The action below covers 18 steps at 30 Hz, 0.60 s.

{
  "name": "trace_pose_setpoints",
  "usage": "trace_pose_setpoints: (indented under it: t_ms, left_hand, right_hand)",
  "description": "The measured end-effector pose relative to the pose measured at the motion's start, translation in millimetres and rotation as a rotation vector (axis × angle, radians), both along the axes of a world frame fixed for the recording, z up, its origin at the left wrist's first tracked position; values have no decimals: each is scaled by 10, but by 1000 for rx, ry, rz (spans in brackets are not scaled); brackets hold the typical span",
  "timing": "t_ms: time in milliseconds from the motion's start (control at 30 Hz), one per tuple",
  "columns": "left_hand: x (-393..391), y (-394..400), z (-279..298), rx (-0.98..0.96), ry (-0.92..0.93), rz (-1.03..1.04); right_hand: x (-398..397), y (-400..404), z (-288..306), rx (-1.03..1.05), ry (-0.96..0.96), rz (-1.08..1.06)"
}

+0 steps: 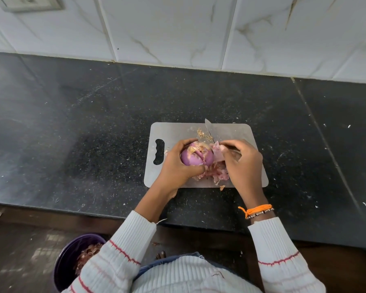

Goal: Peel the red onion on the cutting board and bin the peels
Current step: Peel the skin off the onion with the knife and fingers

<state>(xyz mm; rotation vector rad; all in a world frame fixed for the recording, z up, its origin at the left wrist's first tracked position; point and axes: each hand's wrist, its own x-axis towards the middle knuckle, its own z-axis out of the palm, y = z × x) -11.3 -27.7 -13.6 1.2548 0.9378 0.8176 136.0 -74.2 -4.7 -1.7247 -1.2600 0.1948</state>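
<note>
onion (197,156) in left hand (179,166) — half-peeled

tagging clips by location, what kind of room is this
Most likely a home kitchen. A dark stone countertop meets a tiled wall, a red onion is being peeled over a cutting board with a knife on it, and a purple bin of peels sits on the floor.

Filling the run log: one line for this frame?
phase: peeling | left hand: holds red onion over cutting board | right hand: pulling skin | peels: on board | knife: idle | bin: floor, left
</note>
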Motion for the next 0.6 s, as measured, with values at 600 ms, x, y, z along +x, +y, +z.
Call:
trace_pose_setpoints:
  t_ms: [600]
  left_hand:
    - [-11,-79,39,56,35,-46]
  right_hand:
    - [-34,-53,48,7,-29,116]
